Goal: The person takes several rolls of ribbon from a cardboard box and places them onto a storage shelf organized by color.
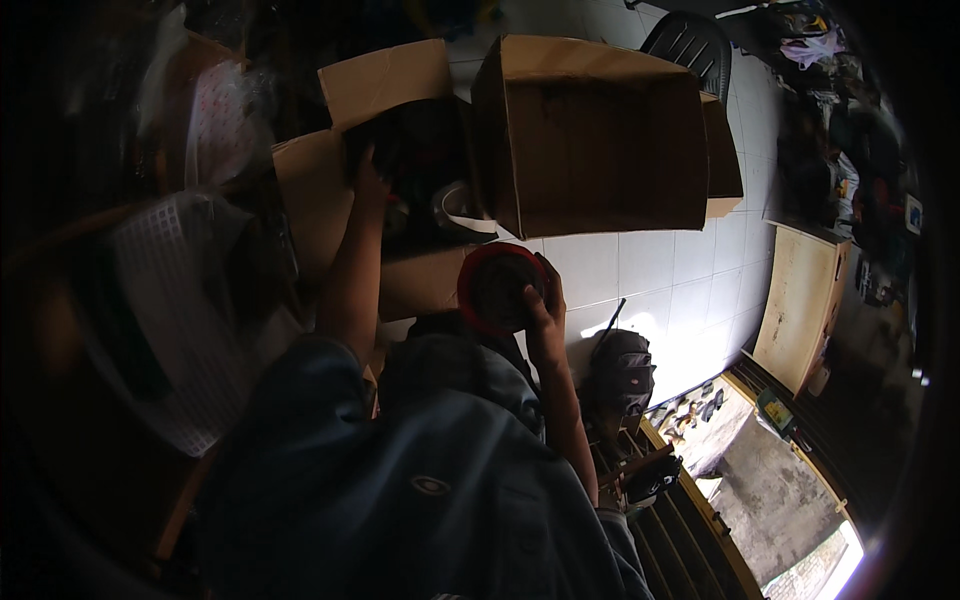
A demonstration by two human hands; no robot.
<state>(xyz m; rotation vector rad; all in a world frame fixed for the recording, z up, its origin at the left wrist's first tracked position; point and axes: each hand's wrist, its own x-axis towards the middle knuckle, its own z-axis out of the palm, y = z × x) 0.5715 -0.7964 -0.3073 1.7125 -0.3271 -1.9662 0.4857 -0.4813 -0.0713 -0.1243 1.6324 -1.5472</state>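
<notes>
The right fingers [538, 305] hold a round thing [466, 300] with a red rim and a dark middle, the thumb lying over its near side and the other fingers along its right edge; it sits just left of them. What it is cannot be told in this light. The left fingers [369, 162] reach into the left box [312, 195], whose flaps stand open around them; it is too dark in there to tell whether they are spread, closed or gripping something. A pale curved thing [468, 212] lies in that box, to the right of the left fingers and beyond the round thing.

Past the right fingers, a bigger box [610, 205] stands open beside the left one, on a tiled floor [640, 262]. A chair [695, 45] is behind it, at the far right. Below and right of the right fingers is a backpack [625, 365]; much farther right stands a pale cabinet [798, 310]. To the left of the left fingers hangs a whitish checked bag [180, 310].
</notes>
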